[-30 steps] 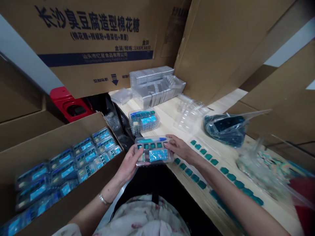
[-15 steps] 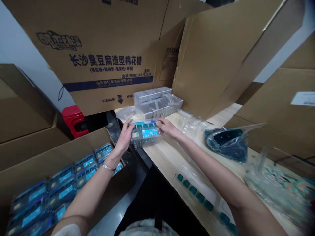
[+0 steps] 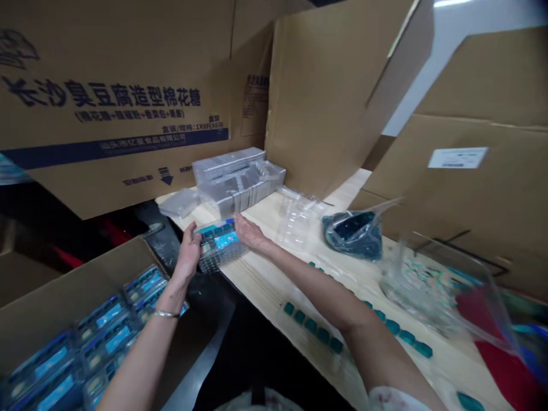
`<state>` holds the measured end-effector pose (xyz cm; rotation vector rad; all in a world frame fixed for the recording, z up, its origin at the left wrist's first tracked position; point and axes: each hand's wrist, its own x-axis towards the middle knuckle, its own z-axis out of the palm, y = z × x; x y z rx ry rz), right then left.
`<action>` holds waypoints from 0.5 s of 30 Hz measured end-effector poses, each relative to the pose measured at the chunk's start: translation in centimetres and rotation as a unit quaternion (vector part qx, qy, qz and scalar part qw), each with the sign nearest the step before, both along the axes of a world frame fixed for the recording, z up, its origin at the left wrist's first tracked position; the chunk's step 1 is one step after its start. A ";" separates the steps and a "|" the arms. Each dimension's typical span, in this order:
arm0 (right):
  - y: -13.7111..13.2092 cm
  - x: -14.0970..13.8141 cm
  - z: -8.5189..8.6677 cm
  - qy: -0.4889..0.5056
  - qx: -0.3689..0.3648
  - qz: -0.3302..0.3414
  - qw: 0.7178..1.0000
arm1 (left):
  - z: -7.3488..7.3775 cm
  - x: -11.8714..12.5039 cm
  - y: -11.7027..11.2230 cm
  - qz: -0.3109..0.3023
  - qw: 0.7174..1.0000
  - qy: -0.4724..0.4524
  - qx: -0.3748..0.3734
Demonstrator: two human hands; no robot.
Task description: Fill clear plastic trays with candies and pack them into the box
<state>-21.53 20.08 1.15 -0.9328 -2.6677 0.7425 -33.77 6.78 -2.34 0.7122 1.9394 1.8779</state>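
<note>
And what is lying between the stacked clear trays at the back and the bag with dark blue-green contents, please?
In the head view, loose clear plastic trays lie there on the wooden table; blur hides how many.

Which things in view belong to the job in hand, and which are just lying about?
Likely the job's:
stack of packs, between left hand and right hand
similar packs in the open carton
teal pieces on the table

Probably just about:
printed cardboard
white label
red item, far right
</note>
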 end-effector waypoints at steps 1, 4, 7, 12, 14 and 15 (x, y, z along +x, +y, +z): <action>-0.1 0.1 0.3 0.005 -0.007 -0.004 1.000 | 0.0 0.0 0.1 0.003 1.000 0.003 -0.011; 0.1 1.9 2.2 0.027 0.017 -0.026 0.999 | 0.2 0.0 0.4 0.000 1.000 0.010 -0.011; 0.6 6.2 3.5 -0.023 0.118 -0.049 0.992 | 1.0 0.0 0.1 -0.023 1.000 0.004 0.014; 0.8 13.5 1.5 -0.217 0.287 -0.096 0.928 | 4.7 3.5 -2.9 0.048 0.978 0.190 0.064; 0.6 14.8 0.2 -0.234 0.301 -0.091 0.920 | 6.1 6.4 -3.9 0.041 0.966 0.226 0.120; 0.6 15.2 -0.3 -0.233 0.305 -0.084 0.920 | 6.4 7.9 -4.1 0.015 0.968 0.210 0.136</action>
